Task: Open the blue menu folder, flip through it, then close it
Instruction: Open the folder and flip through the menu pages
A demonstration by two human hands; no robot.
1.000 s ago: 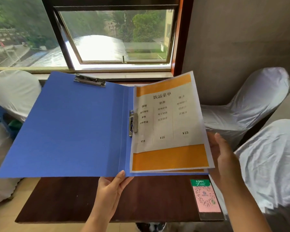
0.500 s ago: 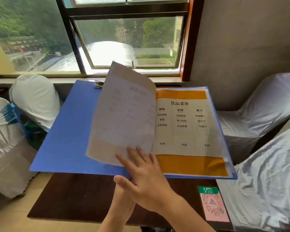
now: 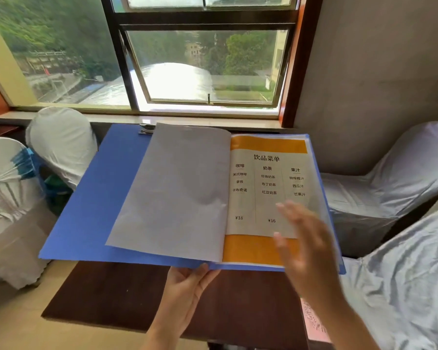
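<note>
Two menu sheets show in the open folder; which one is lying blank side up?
The flipped sheet on the left half of the blue folder: plain grey, no print. The printed sheet on the right shows orange bands and text, beneath the right hand.

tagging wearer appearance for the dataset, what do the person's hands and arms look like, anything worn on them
Both are bare. The left hand and its forearm show no glove, ring, watch or sleeve. The right hand is motion-blurred, but it and its forearm also look uncovered, with no visible jewellery or sleeve up to the frame edge.
</note>
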